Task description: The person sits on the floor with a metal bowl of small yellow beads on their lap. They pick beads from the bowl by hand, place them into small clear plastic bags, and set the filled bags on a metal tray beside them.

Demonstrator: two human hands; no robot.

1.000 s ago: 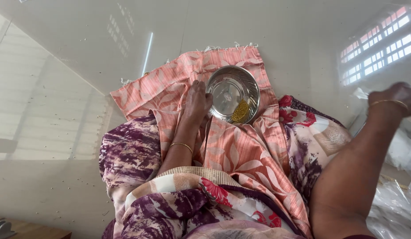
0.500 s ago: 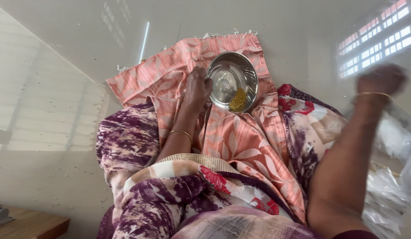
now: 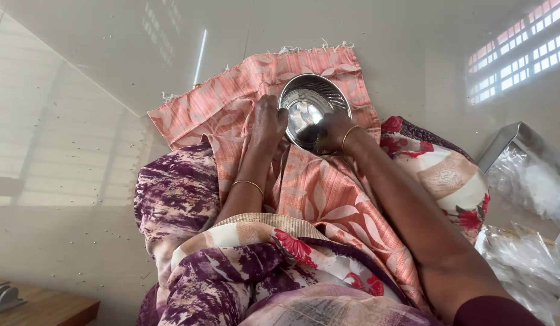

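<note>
- Glossy pale tiled floor (image 3: 81, 151), shiny enough to act like a mirror
- Reflection of a grilled window (image 3: 515, 54) glows at top right, a thin light streak (image 3: 200, 51) sits up top
- Corner of a wooden board (image 3: 47, 308) shows bottom left
- Clear plastic bags (image 3: 527, 253) are piled on the right beside a metal tray (image 3: 515, 142)

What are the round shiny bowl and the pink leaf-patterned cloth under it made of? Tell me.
Round shiny bowl: apparently polished steel; its silver inside mirrors light. Pink leaf-patterned cloth: seemingly woven cotton, matte, with a frayed thread fringe along its far edge and soft folds.
</note>
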